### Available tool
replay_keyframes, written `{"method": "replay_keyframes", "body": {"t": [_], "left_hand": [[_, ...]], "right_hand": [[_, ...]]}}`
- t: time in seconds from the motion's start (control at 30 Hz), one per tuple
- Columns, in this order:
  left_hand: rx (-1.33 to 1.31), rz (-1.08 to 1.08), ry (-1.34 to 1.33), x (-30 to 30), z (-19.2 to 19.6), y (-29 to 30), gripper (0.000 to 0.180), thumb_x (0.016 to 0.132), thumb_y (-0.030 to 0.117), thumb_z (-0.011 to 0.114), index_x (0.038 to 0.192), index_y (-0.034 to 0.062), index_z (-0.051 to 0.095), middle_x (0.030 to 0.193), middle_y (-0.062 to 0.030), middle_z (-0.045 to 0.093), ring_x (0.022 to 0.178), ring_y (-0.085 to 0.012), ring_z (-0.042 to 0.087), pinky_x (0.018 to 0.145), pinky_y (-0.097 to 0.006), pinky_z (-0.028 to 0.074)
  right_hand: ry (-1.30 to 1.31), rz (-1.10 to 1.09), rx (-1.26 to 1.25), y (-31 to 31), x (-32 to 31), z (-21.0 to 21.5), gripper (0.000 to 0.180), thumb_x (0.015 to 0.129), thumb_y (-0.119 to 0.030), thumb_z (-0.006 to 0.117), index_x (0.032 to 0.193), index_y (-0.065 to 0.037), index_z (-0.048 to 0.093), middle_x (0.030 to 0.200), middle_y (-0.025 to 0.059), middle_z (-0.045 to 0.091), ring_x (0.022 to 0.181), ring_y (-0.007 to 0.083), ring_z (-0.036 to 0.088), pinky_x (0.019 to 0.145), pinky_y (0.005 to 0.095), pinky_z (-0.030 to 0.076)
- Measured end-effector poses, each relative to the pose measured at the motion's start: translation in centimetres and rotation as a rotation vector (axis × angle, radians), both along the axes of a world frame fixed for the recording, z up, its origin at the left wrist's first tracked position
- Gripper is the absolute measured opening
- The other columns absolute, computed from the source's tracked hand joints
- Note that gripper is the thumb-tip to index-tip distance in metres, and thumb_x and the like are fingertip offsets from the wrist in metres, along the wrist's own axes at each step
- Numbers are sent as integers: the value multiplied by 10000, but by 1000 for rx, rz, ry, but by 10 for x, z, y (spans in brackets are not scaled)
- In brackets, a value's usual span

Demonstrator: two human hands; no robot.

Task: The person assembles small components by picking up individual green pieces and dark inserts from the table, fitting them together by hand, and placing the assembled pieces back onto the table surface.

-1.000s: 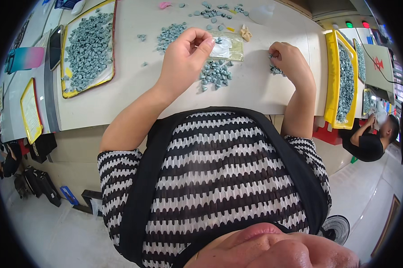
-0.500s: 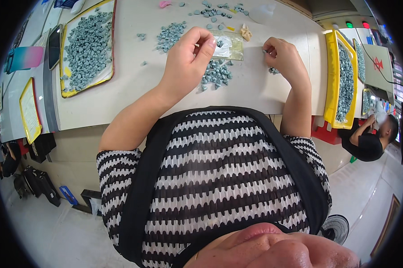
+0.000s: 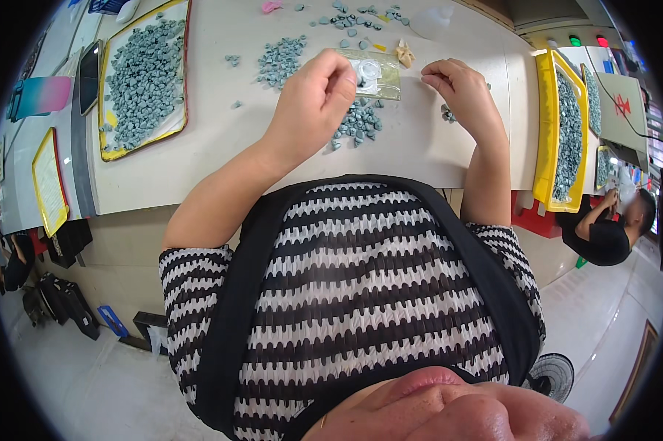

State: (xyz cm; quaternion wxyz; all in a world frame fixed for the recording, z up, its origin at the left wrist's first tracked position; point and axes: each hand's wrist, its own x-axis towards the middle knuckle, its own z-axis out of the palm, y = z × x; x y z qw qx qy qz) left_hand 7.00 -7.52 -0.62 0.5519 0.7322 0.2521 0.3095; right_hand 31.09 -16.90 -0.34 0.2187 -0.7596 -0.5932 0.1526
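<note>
My left hand (image 3: 313, 99) is closed, thumb against curled fingers, at the left edge of a clear square mat (image 3: 388, 84) bearing a round whitish disc (image 3: 370, 72). Whatever its fingertips hold is hidden. Just below the mat lies a loose pile of small grey-green stones (image 3: 362, 121), partly covered by that hand. To the right of the mat, my right hand (image 3: 463, 95) hovers over the table, fingers bent and slightly apart, with no stone visible in them. A few dark stones (image 3: 447, 114) lie beneath it, and one more shows beside its knuckles.
A yellow-rimmed tray (image 3: 184, 110) full of stones stands on the left beside a dark phone (image 3: 89, 77). More stone heaps (image 3: 281, 60) lie behind. A yellow bin (image 3: 544, 132) of stones flanks the right edge. A seated person (image 3: 603, 235) is farther right.
My left hand has drawn slightly down from the disc, uncovering it. My right hand has shifted a little left, and the small stone at its fingertips no longer shows there.
</note>
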Motion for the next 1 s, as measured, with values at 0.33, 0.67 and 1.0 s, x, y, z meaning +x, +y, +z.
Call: {"method": "replay_keyframes", "body": {"t": [0.33, 0.67, 1.0], "left_hand": [[610, -303, 492, -7, -13, 1, 161, 844, 181, 636, 867, 39, 564, 791, -103, 596, 788, -304, 587, 659, -391, 471], [779, 34, 597, -19, -20, 27, 127, 762, -8, 562, 886, -4, 590, 919, -137, 573, 927, -312, 577, 757, -398, 516], [712, 59, 453, -10, -28, 27, 145, 764, -14, 634, 896, 0, 577, 881, -131, 608, 868, -312, 586, 764, -403, 478]], "right_hand": [[176, -54, -37, 1, -5, 4, 187, 860, -170, 672, 968, -17, 662, 721, 70, 654, 585, 125, 584, 485, 253, 470], [490, -152, 129, 7, -27, 4, 144, 882, -75, 641, 971, 37, 658, 793, 57, 688, 729, 96, 666, 655, 205, 522], [599, -110, 215, 7, -35, -6, 127, 879, -72, 653, 964, 23, 662, 806, 49, 683, 693, 71, 610, 638, 202, 512]]}}
